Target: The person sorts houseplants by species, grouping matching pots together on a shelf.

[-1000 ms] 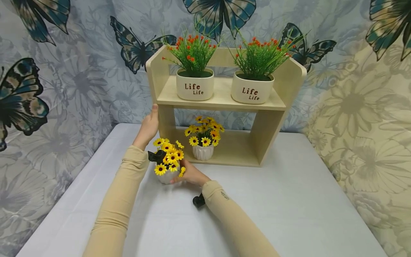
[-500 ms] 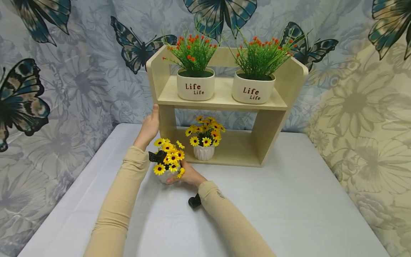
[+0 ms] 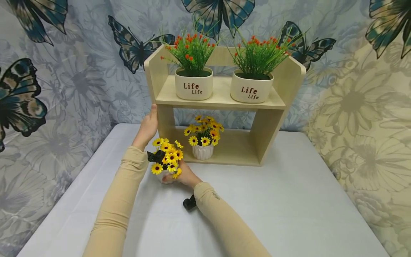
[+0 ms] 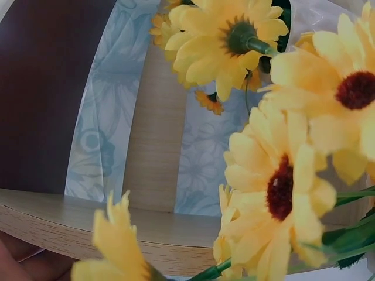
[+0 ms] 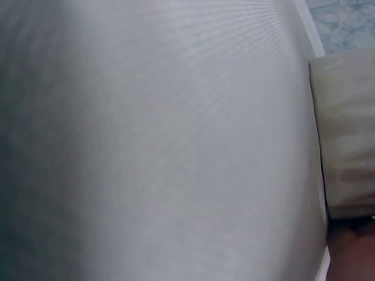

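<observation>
A small potted plant of yellow flowers (image 3: pixel 171 157) stands upright on the table before the shelf's left front corner. My right hand (image 3: pixel 186 175) grips its white ribbed pot (image 5: pixel 351 134), the thumb across the front. My left hand (image 3: pixel 147 127) touches the outside of the wooden shelf's left side panel (image 3: pixel 166 120), its thumb pointing up along the edge. In the left wrist view, part of the left hand (image 4: pixel 35 260) shows below the panel's edge, and yellow flowers (image 4: pixel 281 187) fill the right side.
A second yellow-flowered pot (image 3: pixel 203 151) stands on the shelf's lower board. Two white oval planters, left (image 3: pixel 193 87) and right (image 3: pixel 251 89), with red-flowered grass sit on the upper board (image 3: pixel 221 104). White cloth covers the table (image 3: pixel 305 200). Butterfly-patterned cloth hangs behind.
My right hand and forearm have shifted slightly left, with the gripped pot moving a little left too. The left hand stays at the side panel.
</observation>
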`<state>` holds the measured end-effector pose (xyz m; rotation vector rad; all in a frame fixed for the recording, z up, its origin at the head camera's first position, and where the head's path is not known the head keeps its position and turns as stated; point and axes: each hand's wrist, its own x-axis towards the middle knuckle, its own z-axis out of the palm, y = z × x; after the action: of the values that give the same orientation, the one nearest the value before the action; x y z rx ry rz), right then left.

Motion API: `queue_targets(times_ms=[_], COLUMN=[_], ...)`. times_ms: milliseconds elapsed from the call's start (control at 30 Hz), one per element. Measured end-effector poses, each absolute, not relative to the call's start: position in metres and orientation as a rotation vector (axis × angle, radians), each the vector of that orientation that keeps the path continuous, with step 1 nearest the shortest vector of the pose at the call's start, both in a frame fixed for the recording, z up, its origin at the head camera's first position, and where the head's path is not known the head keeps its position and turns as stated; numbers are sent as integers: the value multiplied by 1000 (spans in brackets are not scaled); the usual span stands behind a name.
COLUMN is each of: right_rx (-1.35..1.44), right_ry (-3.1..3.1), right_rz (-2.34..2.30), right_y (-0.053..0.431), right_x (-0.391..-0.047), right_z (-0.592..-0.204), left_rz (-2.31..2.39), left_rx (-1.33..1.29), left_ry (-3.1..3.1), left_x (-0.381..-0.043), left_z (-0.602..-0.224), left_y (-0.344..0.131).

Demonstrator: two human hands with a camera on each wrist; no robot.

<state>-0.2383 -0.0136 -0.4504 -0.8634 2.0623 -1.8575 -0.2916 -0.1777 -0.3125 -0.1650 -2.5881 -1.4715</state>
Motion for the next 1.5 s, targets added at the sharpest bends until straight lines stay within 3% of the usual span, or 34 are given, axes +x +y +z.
queue_targets(times_ms=[233, 500, 833, 1167, 1500], right_rx=[-773, -800, -706, -860, -621], right_ry=[2183, 2165, 2211, 2118, 2270], right_rz=[-1783, -1765, -1655, -1745, -1779], right_y=[-17, -8, 20, 60, 114], right_x=[-247, -247, -239, -214, -200], right_z=[-474, -473, -464, -431, -424], left_rz=[-1486, -1449, -1412, -1382, -1377], left_rx=[-165, -175, -190, -169, -173], left_ry=[-2575, -2582, -2574, -2560, -2576], left_x=[-292, -292, -293, -294, -295], left_z=[-315, -314, -313, -314, -316], left_y=[-178, -179, -180, -184, -183])
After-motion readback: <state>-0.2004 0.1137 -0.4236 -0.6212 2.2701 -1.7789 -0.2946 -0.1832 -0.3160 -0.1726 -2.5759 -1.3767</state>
